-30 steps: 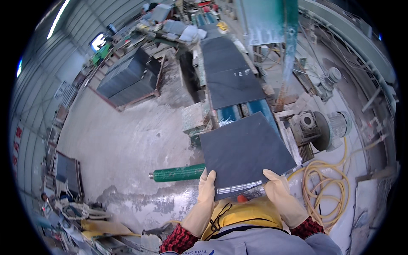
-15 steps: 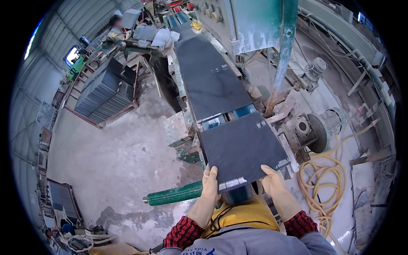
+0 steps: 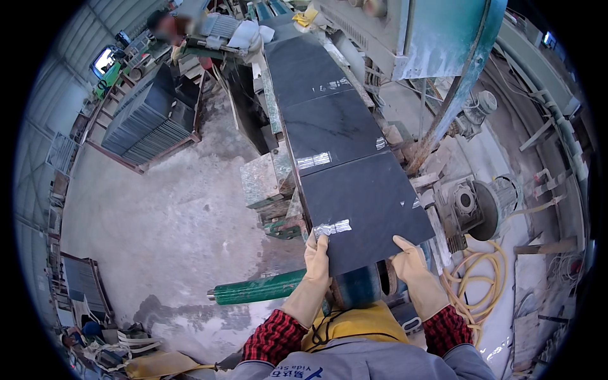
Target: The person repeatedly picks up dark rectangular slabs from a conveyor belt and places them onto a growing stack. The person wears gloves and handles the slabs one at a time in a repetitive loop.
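Note:
A dark grey stone slab (image 3: 373, 206) lies flat on the conveyor in front of me, its near end sticking out over a blue roller (image 3: 358, 285). My left hand (image 3: 316, 256), in a cream rubber glove, grips the slab's near left edge with the thumb on top. My right hand (image 3: 409, 261), gloved alike, holds the near right part, thumb on the upper face and the other fingers hidden beneath. Beyond it a second dark slab (image 3: 339, 126) lies edge to edge with it, and a third slab (image 3: 303, 69) follows. Shiny light reflections cross the slabs.
A green roller (image 3: 259, 288) juts out left of the conveyor. At the right stand a motor (image 3: 494, 206) and a coiled yellow hose (image 3: 484, 272). Racked slabs (image 3: 149, 123) stand on the left floor. A blurred person (image 3: 166, 26) is at the far left. A teal machine (image 3: 437, 41) rises at right.
The near slab has moved forward, both hands still on it, and its gap to the second slab has closed. More of the blue roller shows. The whole view has shifted slightly.

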`<act>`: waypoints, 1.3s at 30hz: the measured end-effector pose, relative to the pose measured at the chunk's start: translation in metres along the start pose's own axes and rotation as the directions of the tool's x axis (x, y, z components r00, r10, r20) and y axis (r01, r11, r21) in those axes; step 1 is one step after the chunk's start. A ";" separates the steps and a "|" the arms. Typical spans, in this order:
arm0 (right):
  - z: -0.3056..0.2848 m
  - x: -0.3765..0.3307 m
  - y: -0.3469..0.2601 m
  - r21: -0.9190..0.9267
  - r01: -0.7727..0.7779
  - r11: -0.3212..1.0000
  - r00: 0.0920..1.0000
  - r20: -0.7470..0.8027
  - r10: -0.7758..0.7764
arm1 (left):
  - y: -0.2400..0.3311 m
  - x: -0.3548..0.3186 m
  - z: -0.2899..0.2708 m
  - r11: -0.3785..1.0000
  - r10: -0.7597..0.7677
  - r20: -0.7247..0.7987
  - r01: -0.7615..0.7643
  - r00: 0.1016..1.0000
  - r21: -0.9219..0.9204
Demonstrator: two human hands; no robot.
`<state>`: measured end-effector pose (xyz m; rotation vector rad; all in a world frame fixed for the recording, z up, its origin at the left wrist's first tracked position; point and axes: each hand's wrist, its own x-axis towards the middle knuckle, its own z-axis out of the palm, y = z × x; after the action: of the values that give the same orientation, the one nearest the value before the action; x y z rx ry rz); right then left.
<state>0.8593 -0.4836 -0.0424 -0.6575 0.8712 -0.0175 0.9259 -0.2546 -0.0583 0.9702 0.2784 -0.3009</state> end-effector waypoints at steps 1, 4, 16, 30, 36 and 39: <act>-0.004 0.004 0.003 -0.111 0.066 0.992 0.997 0.038 -0.062 | 0.000 0.001 -0.001 1.000 0.005 -0.003 -0.005 1.000 0.003; -0.022 0.017 0.010 -0.265 0.128 0.956 0.984 0.153 -0.090 | 0.003 0.005 -0.007 0.947 0.080 0.029 -0.085 0.996 0.310; 0.020 -0.018 -0.141 -0.612 0.159 0.774 0.881 0.442 0.169 | 0.159 -0.066 -0.048 0.727 0.057 -0.032 -0.019 0.998 0.686; -0.007 0.016 -0.001 -0.384 -0.386 0.839 0.825 0.262 0.500 | 0.007 -0.396 -0.180 0.950 0.099 -0.768 0.169 0.633 0.262; -0.011 0.041 0.007 -0.497 -0.264 0.827 0.902 0.176 0.394 | -0.021 -0.442 -0.173 0.972 0.152 -0.806 0.059 0.572 0.225; -0.002 0.035 0.013 -0.374 -0.253 0.892 0.936 0.138 0.324 | -0.017 -0.459 -0.165 0.969 0.159 -0.801 0.062 0.577 0.237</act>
<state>0.8781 -0.4837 -0.0751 -0.8411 0.7782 0.4781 0.4796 -0.0679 0.0072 1.3212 1.1004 0.2137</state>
